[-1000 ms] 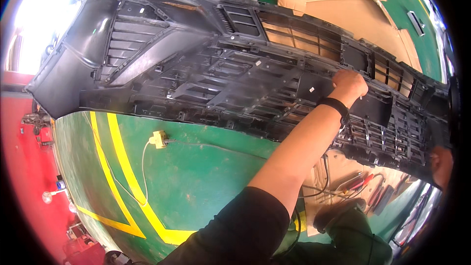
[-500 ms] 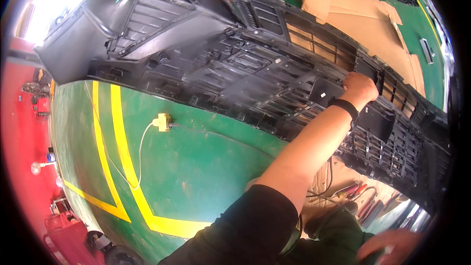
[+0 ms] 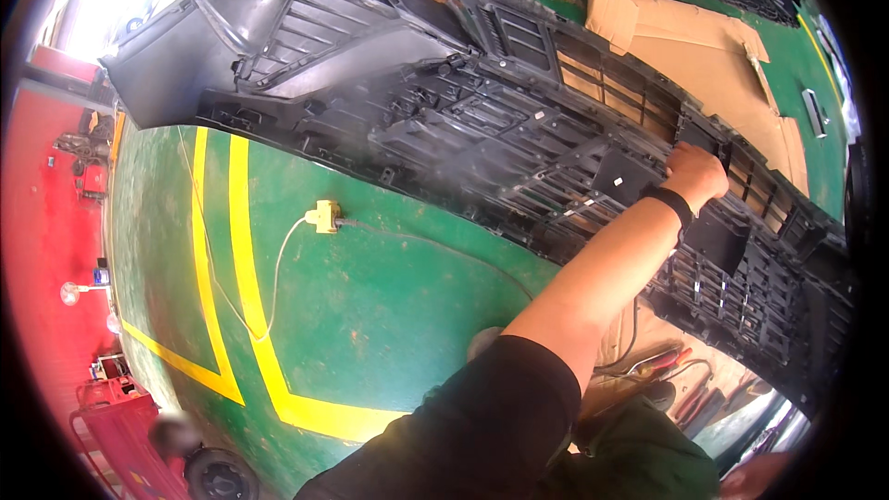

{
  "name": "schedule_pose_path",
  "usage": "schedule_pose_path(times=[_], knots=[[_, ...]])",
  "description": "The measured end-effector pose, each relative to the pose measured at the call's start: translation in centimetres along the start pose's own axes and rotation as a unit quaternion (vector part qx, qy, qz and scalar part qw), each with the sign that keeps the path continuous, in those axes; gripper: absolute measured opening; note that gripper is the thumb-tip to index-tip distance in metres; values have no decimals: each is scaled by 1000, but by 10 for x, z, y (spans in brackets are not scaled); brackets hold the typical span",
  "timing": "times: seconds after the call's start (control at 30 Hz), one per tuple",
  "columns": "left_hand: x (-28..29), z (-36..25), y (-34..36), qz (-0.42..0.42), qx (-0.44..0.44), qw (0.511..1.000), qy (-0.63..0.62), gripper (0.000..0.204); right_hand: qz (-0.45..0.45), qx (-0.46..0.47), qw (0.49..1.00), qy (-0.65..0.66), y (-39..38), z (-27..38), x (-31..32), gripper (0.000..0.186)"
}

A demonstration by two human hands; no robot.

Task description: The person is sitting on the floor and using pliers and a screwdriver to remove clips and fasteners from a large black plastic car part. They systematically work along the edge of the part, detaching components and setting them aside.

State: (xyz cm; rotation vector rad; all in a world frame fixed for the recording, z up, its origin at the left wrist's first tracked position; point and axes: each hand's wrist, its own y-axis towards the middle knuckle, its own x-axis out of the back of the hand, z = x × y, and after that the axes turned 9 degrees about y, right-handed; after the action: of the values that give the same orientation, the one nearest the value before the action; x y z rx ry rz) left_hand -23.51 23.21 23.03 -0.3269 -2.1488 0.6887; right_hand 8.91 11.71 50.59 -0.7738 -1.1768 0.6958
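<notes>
A long black plastic car bumper [image 3: 546,153] with slatted grille openings runs from the upper left to the right, its ribbed side facing me. My left hand [image 3: 696,173], a dark band on its wrist, is closed on the bumper's middle bar, right of centre. Its fingertips are partly hidden. Beside it are two flat dark square panels on the grille, one with a small white mark. My right hand [image 3: 755,477] shows only in part at the lower right rim, below the bumper. Its fingers are blurred and cut off.
Flattened cardboard [image 3: 694,32] lies beyond the bumper. Near my legs, pliers and other hand tools [image 3: 662,363] rest on more cardboard. A yellow connector [image 3: 323,217] with cables lies on the green floor. A red wheeled machine [image 3: 139,435] stands at the lower left.
My right hand has slipped lower and further toward the rim. My left hand keeps its place on the bumper. The whole view has shifted slightly, moving the scene rightward.
</notes>
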Motion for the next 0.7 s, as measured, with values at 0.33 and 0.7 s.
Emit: schedule_pose_path(times=[0.33,0.7], knots=[[7,62,-2,-103,14,993,50,44,-174,378,896,-156,197,98,-41,19],[69,145,-50,-79,133,988,17,77,-37,365,913,-180,309,82,-143,35]])
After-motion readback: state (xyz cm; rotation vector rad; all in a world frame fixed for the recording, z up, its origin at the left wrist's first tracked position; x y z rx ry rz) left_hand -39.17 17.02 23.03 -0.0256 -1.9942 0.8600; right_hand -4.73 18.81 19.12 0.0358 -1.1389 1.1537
